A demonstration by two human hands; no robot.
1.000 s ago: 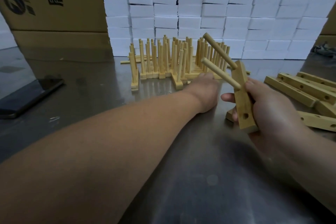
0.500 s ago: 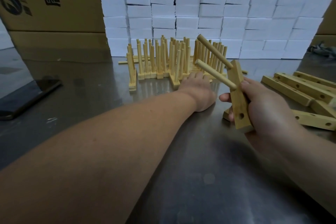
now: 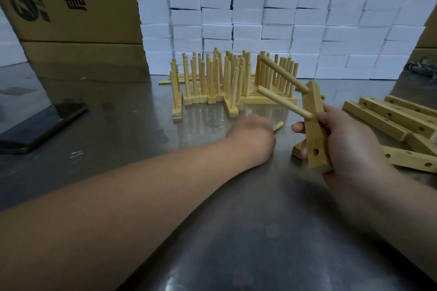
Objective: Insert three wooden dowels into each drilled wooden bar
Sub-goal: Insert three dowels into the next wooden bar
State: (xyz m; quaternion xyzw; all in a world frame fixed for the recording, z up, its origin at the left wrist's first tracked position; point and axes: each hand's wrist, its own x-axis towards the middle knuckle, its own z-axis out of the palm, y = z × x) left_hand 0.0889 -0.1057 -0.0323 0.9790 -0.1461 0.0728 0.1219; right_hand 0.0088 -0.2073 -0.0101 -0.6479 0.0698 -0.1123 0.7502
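My right hand [image 3: 350, 139] grips a drilled wooden bar [image 3: 315, 130] held upright and tilted above the table. Two dowels [image 3: 283, 101] stick out of its upper holes toward the left; its lowest hole [image 3: 315, 151] is open. My left hand [image 3: 254, 134], blurred, is just left of the bar with a loose dowel [image 3: 349, 126] poking out past its fingers. The fingers themselves are hidden behind the back of the hand.
Finished bars with upright dowels [image 3: 227, 82] stand in rows at the back. Loose drilled bars [image 3: 392, 120] lie at the right. A dark phone [image 3: 40, 127] lies at the left. A cardboard box [image 3: 71, 7] and stacked white blocks [image 3: 283, 19] wall the back.
My left hand has pulled back from the rows of finished bars toward me, now carrying a dowel. The bar in my right hand has stayed nearly still.
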